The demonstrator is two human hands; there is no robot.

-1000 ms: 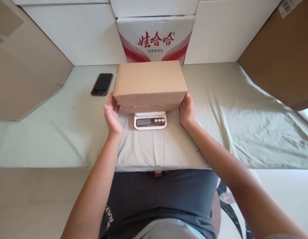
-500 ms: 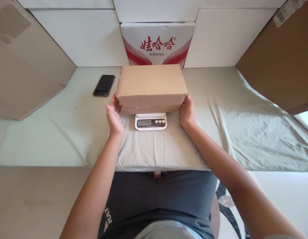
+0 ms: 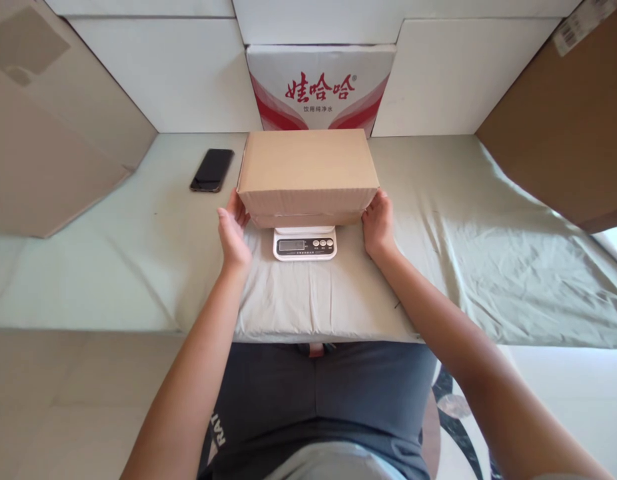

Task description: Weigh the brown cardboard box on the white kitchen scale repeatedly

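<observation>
A plain brown cardboard box [image 3: 308, 160] sits over a white kitchen scale [image 3: 305, 249], covering most of its platform. The scale's front panel shows, with a small display and a row of buttons; no reading can be made out. My left hand [image 3: 234, 230] holds the box at its lower left side, thumb held out and fingers partly hidden behind the corner. At the lower right side my right hand [image 3: 378, 223] has its fingers against the box, their tips partly hidden.
A black phone [image 3: 212, 171] lies left of the box. Behind stands a white and red printed carton [image 3: 322, 87] against white panels. Large cardboard boxes [image 3: 48, 147] [image 3: 563, 127] flank the surface, which a pale green cloth [image 3: 153, 267] covers.
The whole view has shifted slightly to one side. Both hands, the box and the scale keep the same places relative to each other.
</observation>
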